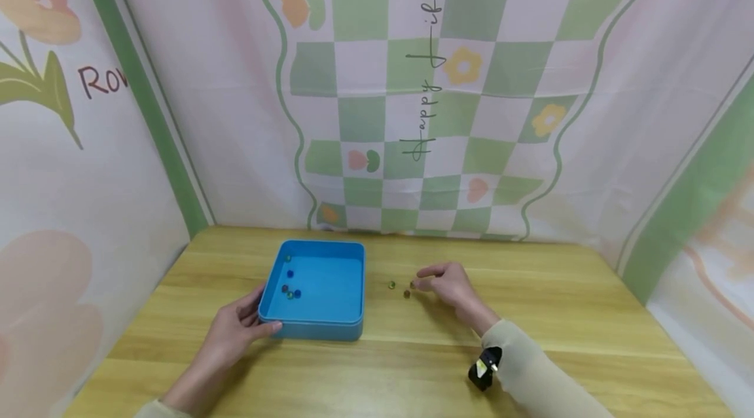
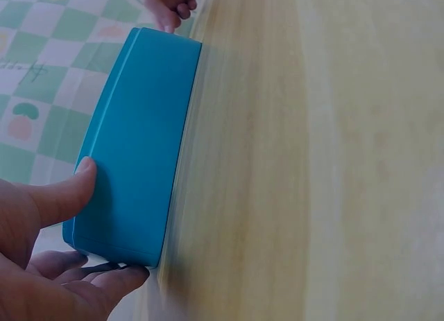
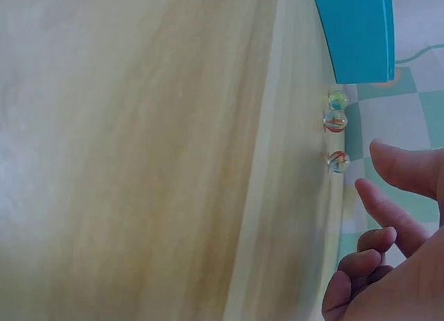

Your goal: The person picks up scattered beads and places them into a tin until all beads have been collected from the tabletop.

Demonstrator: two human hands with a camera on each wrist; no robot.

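Wooden tabletop (image 1: pixel 400 369), three marbles (image 1: pixel 407 294) just beside the right grip (image 1: pixel 449 286).

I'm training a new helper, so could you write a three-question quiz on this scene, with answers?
1. How many marbles lie on the table outside the blue box?
2. True or false: the right grip has a marble pinched between thumb and index finger.
3. What does the left grip hold?
A) A marble
B) The blue box
C) Nothing

Key:
1. Three.
2. False; they are parted, with no marble between.
3. B.
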